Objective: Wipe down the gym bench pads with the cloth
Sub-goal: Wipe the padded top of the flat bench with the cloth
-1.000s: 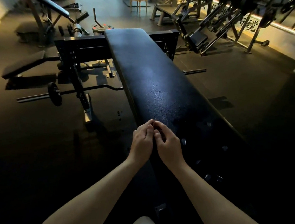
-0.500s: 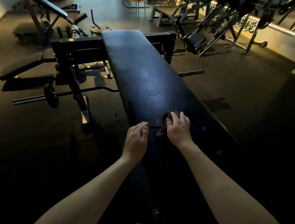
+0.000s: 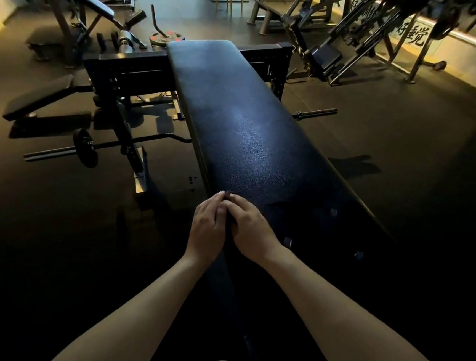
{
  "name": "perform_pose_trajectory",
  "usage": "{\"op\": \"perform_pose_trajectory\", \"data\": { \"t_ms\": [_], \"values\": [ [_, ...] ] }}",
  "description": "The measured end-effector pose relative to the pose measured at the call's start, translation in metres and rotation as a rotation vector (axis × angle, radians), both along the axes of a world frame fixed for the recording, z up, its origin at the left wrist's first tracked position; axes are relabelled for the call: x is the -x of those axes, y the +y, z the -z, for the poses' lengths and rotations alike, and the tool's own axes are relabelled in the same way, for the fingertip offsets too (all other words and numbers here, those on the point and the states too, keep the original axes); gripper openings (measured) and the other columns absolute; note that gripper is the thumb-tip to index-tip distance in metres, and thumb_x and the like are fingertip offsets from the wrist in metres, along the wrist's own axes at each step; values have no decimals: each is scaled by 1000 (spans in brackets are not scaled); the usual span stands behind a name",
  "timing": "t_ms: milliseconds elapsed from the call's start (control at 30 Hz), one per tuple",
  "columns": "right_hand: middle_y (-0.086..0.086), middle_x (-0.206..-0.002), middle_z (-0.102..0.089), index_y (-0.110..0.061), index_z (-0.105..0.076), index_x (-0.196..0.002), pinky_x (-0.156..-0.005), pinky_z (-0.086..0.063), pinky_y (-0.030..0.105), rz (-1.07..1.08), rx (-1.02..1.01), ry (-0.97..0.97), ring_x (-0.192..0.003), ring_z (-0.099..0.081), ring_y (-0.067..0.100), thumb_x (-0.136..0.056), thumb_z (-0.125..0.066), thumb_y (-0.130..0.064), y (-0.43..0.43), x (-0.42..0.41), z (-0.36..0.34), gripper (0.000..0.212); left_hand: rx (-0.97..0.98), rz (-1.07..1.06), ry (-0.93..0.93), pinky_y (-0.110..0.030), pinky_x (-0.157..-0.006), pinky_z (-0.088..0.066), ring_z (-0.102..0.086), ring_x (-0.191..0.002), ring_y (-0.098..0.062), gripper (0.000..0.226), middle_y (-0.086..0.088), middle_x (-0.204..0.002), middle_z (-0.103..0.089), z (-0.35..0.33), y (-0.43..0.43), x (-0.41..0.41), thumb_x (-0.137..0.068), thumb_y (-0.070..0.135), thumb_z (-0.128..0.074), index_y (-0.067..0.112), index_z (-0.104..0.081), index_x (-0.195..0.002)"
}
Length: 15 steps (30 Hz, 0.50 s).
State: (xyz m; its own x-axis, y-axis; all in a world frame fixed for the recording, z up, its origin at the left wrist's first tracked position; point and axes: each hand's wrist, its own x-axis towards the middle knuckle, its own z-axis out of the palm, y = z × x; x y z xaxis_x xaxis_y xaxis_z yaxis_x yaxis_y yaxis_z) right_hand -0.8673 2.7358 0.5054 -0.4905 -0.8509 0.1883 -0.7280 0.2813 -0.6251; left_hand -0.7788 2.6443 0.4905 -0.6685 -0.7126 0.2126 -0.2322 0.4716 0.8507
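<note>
A long black padded gym bench point(image 3: 250, 129) runs away from me down the middle of the view. My left hand point(image 3: 206, 229) and my right hand point(image 3: 251, 233) meet at the near left edge of the pad, fingertips together. Between them sits a small dark cloth point(image 3: 231, 194). Only a sliver of it shows at the fingertips and in the gap between the hands. Both hands seem to pinch it, and the rest of the cloth is hidden under the fingers.
A black rack frame point(image 3: 125, 69) crosses behind the bench's far end. A barbell with a plate point(image 3: 85, 151) lies on the floor at left, beside another low bench point(image 3: 42, 97). A bar end point(image 3: 316, 113) sticks out at right. Machines point(image 3: 344, 40) line the back right.
Half a second ago my right hand pressed the cloth further out on the pad, with the left hand apart. The right hand has pulled back toward the near left edge, and both hands now meet on the cloth.
</note>
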Motion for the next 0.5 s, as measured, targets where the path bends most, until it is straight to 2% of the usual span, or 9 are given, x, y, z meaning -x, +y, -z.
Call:
{"op": "perform_pose_trajectory", "data": {
  "t_ms": [67, 133, 233, 333, 433, 500],
  "values": [
    [14, -146, -51, -5, -59, -136, -116, -36, 41, 2, -6, 1, -136, -46, 29, -91, -60, -11, 1, 16, -2, 45, 15, 33, -10, -18, -113, -26, -42, -135, -12, 40, -3, -144, -55, 1, -2, -4, -106, 25, -42, 10, -55, -142],
    [16, -150, -44, -6, -55, -140, -121, -25, 38, 119, -32, 25, -141, -38, 32, -93, -61, -10, 2, 38, -7, 47, 49, 58, -36, -21, -116, -25, -41, -137, -13, 39, -4, -146, -53, 1, -2, -6, -107, 19, -45, 10, -53, -143],
    [16, -160, -26, -12, -41, -150, -124, -12, 37, 311, -125, 7, -148, -21, 33, -99, -55, -25, 0, 59, -9, 54, 69, 63, -57, -22, -117, -25, -39, -138, -10, 39, -1, -147, -52, 2, 0, -7, -107, 20, -45, 12, -52, -144],
    [14, -158, -32, -11, -45, -147, -122, -17, 33, 205, -118, 33, -145, -29, 31, -99, -56, -21, -14, 42, -8, 51, 1, 31, -3, -23, -116, -29, -43, -134, -4, 36, 0, -143, -56, 2, -2, -11, -107, 21, -45, 13, -56, -141],
    [13, -152, -43, -8, -55, -141, -120, -26, 30, 26, -52, 9, -142, -39, 27, -95, -61, -13, -19, 16, -9, 46, -116, -44, 82, -32, -113, -39, -52, -129, -7, 38, 0, -137, -61, 4, -2, -12, -106, 29, -43, 15, -61, -136],
    [11, -150, -48, -9, -59, -137, -118, -31, 32, -46, -8, -28, -139, -43, 23, -94, -62, -13, -15, 10, -7, 44, -190, -87, 109, -35, -113, -41, -54, -128, -9, 38, -1, -137, -62, 6, 0, -12, -106, 29, -42, 15, -60, -136]
  ]
}}
